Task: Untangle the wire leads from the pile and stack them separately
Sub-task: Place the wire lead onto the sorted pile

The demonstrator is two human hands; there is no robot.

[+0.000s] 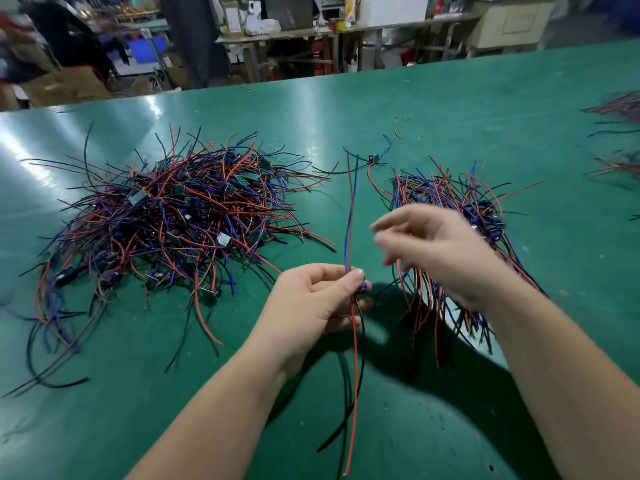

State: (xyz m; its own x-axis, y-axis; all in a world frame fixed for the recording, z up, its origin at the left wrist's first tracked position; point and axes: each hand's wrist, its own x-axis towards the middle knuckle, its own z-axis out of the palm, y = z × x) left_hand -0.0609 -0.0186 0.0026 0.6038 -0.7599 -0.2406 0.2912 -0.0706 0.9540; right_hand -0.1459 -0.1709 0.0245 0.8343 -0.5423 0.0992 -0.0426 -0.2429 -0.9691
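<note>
Green surface (pixel 450 109) carries two heaps: one tangled pile (pixel 173 220) at the left of the frame and one sorted stack (pixel 457 209) right of centre. A single loose lead (pixel 372 158) lies between them, further up. At centre the left hand (pixel 311 303) pinches one wire lead (pixel 349 216), its blue and red strands rising, red and black hanging. The right hand (pixel 440 251), blurred, spreads its fingers and seems to hold nothing.

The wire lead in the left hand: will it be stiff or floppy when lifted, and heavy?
Probably springy, not limp: the upper strands of the wire lead stand nearly straight above the left hand. Likely light: a thumb-and-finger pinch alone carries it.
</note>
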